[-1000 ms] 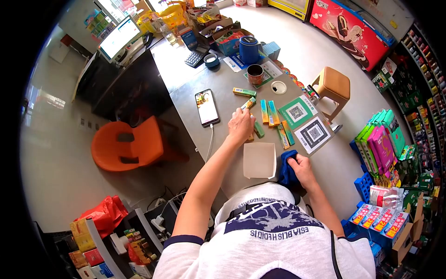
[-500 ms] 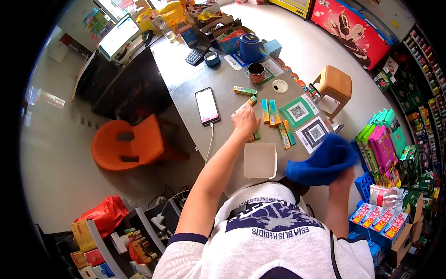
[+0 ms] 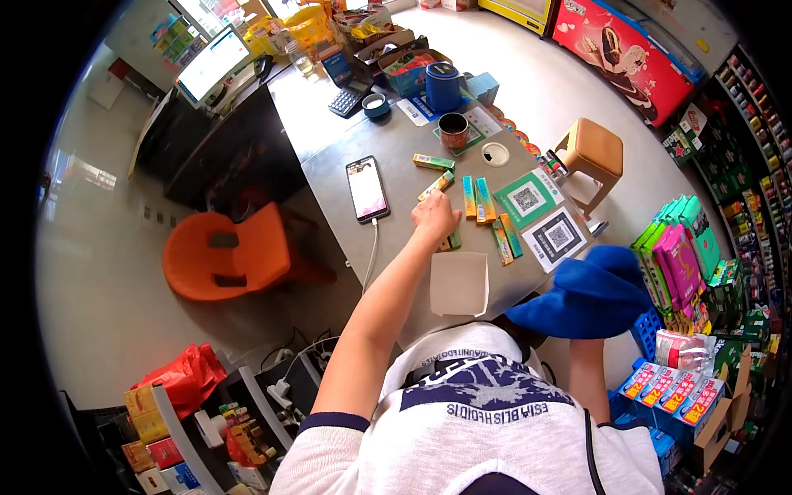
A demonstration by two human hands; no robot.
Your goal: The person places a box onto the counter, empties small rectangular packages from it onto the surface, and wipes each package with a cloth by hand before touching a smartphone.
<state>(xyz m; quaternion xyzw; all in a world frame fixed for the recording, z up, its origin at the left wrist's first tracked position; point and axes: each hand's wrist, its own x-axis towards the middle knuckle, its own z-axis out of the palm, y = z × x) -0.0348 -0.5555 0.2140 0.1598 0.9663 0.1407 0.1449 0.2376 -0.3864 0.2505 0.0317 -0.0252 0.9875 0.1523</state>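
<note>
My left hand (image 3: 436, 216) rests low over the grey counter (image 3: 400, 285), fingers bent and partly hidden, with no clear hold on anything. Just past its fingertips lies a small orange-and-green box (image 3: 436, 186). Another such box (image 3: 428, 162) is farther off, and two upright ones (image 3: 476, 200) sit to the right, above a tilted pair (image 3: 506, 238). Part of one more box (image 3: 450, 241) shows beneath my wrist. A bunched blue cloth (image 3: 587, 293) covers my right hand, which grips it from below at the counter's front right. Near my left forearm is an open white carton (image 3: 459, 284).
A phone (image 3: 366, 189) with a charging cable lies left of the boxes. Beyond are an open tin (image 3: 454, 130), its round lid (image 3: 495, 154), a blue canister (image 3: 443, 86) and a calculator (image 3: 345, 101). QR-code cards (image 3: 526, 199) lie right. An orange chair (image 3: 223, 256) and tan stool (image 3: 592, 150) flank the counter.
My left hand has drawn back slightly, uncovering more of the box beyond its fingers. My right hand has shifted the blue cloth a little rightward.
</note>
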